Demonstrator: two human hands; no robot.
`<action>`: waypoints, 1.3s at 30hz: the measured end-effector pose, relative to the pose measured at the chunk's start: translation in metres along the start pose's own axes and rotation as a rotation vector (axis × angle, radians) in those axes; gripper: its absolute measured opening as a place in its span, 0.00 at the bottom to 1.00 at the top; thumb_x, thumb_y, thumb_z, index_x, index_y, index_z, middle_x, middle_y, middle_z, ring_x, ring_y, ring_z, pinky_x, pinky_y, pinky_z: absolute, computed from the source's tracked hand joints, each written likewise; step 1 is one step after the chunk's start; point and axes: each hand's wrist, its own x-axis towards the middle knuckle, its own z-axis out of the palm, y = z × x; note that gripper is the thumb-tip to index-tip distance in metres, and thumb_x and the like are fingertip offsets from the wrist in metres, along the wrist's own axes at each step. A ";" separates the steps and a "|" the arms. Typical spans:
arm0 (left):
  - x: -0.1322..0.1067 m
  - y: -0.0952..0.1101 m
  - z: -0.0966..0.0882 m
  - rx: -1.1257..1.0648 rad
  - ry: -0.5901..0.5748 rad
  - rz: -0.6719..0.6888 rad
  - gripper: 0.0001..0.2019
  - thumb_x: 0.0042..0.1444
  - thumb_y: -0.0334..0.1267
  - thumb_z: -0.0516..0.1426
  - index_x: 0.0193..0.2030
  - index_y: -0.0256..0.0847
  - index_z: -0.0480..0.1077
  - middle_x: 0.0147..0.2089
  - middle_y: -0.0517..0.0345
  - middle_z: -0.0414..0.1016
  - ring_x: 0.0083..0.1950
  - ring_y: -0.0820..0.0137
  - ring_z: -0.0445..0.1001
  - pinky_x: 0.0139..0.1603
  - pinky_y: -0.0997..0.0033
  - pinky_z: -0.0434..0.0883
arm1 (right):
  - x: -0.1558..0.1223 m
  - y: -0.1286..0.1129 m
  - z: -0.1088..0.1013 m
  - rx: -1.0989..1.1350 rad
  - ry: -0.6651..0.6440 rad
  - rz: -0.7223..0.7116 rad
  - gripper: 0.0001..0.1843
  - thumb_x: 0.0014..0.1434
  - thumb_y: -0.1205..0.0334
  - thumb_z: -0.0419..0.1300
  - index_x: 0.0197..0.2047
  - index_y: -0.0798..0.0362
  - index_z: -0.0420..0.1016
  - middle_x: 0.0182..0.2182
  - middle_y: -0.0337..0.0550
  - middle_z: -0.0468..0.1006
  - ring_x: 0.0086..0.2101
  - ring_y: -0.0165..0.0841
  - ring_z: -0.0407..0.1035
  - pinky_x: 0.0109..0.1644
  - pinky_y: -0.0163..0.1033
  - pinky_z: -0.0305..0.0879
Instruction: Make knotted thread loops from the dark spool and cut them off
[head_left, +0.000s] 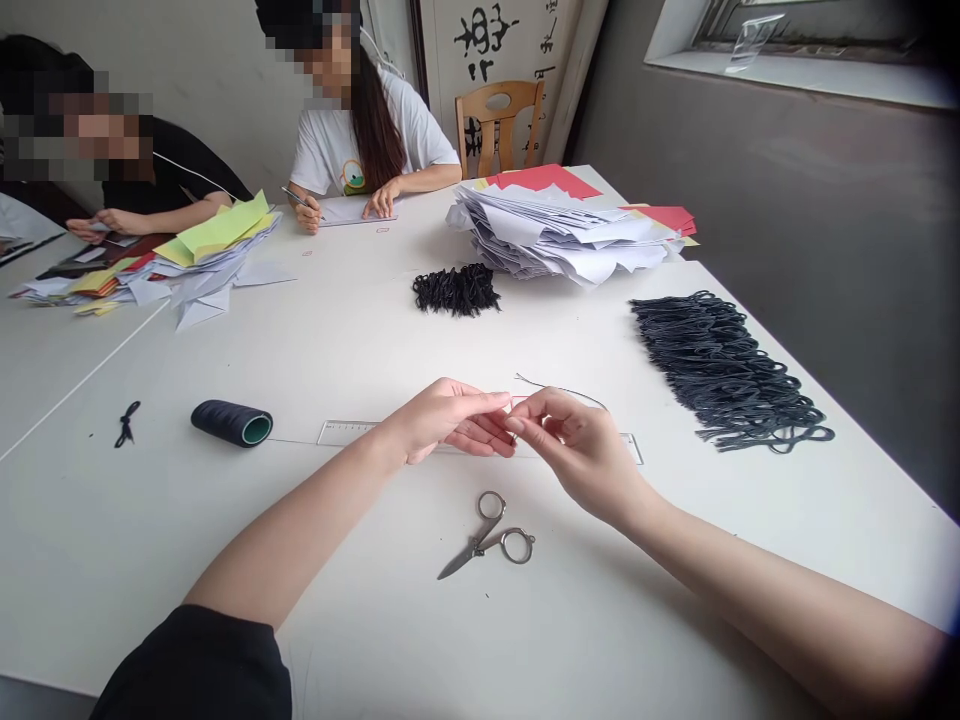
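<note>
My left hand (465, 420) and my right hand (574, 440) meet over a clear ruler (349, 432), fingertips pinched together. The right thumb and index finger are closed on fine black thread, mostly hidden by the fingers. At the left thumb tip, the fingers also pinch the thread; the lower fingers are loosely curled. A dark cord (561, 388) curves out behind my right hand. On the left lies a spool of black thread (225, 422) with a green core, its thin strand running toward the ruler. Opened scissors (484, 540) lie in front of my hands.
Bundles of dark looped cords (724, 370) lie at right, a smaller black pile (456, 290) in the middle. A big paper stack (562, 235) stands behind. A small cord knot (127, 425) is far left. Two people sit opposite, one writing (307, 212), beside coloured papers (217, 235).
</note>
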 end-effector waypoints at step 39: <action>0.008 -0.019 0.044 -0.444 0.254 0.577 0.09 0.57 0.42 0.59 0.31 0.39 0.68 0.37 0.59 0.75 0.39 0.74 0.73 0.43 0.74 0.69 | -0.007 -0.017 -0.008 0.271 0.045 0.023 0.09 0.52 0.51 0.67 0.32 0.47 0.81 0.29 0.41 0.69 0.34 0.32 0.63 0.39 0.40 0.63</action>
